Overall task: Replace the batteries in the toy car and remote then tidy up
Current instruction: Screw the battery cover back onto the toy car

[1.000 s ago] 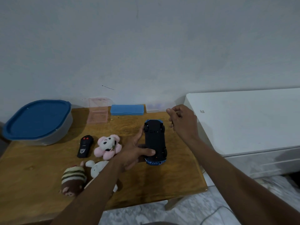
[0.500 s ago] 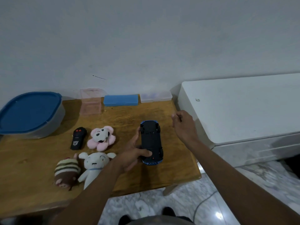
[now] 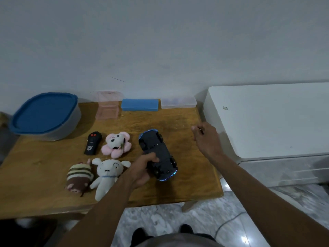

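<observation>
Ahead of you a plain pale grey wall [image 3: 160,41] fills the upper half, marked by one short dark scratch [image 3: 116,79]. The wooden tabletop [image 3: 35,166] stands against it, one pale leg [image 3: 189,205] showing under its near right corner. Just beside it on your right sits a low white cabinet [image 3: 276,118]. Below you, the floor [image 3: 160,221] is grey-veined marble, with a thin cable [image 3: 229,221] and a bright glare spot [image 3: 244,239].

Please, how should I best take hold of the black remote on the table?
Likely from above, pinching the remote across its long sides at mid-length: it lies flat, pointing away from you. The pink plush lies close on its right.
</observation>
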`<state>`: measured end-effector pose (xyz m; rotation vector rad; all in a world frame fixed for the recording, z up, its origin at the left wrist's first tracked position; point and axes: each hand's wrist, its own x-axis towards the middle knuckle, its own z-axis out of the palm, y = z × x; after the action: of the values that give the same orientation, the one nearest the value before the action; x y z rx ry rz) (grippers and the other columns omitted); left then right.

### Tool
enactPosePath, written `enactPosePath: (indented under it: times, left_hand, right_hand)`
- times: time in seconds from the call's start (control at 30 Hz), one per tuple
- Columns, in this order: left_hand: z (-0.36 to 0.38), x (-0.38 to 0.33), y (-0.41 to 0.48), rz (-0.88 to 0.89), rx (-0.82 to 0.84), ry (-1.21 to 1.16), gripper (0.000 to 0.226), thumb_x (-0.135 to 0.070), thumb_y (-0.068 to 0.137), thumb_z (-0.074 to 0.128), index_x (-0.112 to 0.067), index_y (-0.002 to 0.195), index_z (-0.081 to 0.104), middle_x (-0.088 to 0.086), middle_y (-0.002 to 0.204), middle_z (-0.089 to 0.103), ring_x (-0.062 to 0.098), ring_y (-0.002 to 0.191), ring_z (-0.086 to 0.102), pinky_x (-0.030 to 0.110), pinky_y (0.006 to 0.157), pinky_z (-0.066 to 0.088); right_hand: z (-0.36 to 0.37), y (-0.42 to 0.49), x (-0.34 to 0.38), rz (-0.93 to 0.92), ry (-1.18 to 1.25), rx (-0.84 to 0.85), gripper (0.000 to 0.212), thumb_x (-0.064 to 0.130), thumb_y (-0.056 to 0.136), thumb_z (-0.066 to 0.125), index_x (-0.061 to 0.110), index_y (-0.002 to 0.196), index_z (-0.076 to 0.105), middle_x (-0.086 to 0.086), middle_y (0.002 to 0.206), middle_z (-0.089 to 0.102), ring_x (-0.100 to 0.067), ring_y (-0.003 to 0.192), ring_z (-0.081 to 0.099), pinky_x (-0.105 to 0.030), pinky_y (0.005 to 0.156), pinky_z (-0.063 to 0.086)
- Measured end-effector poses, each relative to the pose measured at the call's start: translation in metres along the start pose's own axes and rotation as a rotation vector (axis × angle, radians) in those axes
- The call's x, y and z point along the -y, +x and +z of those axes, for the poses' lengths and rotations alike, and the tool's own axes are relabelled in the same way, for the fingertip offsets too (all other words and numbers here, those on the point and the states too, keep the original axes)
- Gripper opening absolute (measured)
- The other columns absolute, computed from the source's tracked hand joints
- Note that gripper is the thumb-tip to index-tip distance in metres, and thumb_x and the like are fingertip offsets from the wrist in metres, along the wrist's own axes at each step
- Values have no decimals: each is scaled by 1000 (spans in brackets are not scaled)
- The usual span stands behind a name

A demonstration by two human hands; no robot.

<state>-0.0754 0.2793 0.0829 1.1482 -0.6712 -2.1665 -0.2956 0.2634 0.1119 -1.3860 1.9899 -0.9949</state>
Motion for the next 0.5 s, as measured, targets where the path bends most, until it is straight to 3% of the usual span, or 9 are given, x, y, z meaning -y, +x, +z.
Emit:
enactPosePath:
  times: [0.1,0.27,0.33,0.4,0.5]
  left_hand:
    - [3,-2,-4,-12,-12,23,49,-15,67,60,-6,116,61,15,104,68,30,91,67,40,79,55]
    - [-3,-6,-6,37,129,-217,49,-15,74,53,-4,121,60,19,116,63,37,105,61,51,94,49]
    - [-1,-7,-7,43,164,-203,53,-16,74,69,-3,124,59,20,123,63,38,111,62,50,89,54]
    - [-1,-7,-7,53,175,-99,75,-27,63,88,-5,128,57,20,129,61,36,117,61,48,91,55]
    - [-2,-2,-4,9,122,-34,87,-36,46,96,-8,121,62,17,116,68,33,105,65,48,94,51]
  right_hand:
    - [3,3,4,-15,-16,21,25,36,96,51,12,95,60,-2,85,64,-15,78,61,-27,64,43]
    - [6,5,5,-34,10,41,23,33,97,53,11,92,59,0,83,62,-9,74,58,-20,59,39]
    - [6,4,6,-35,29,50,23,33,96,53,11,92,59,-1,85,63,-12,77,59,-25,63,41]
    - [6,4,6,-37,44,57,23,32,96,54,11,91,59,-1,86,61,-14,79,58,-26,66,40]
    - [5,3,7,-34,50,59,22,32,96,54,11,90,59,0,86,61,-14,81,57,-24,65,39]
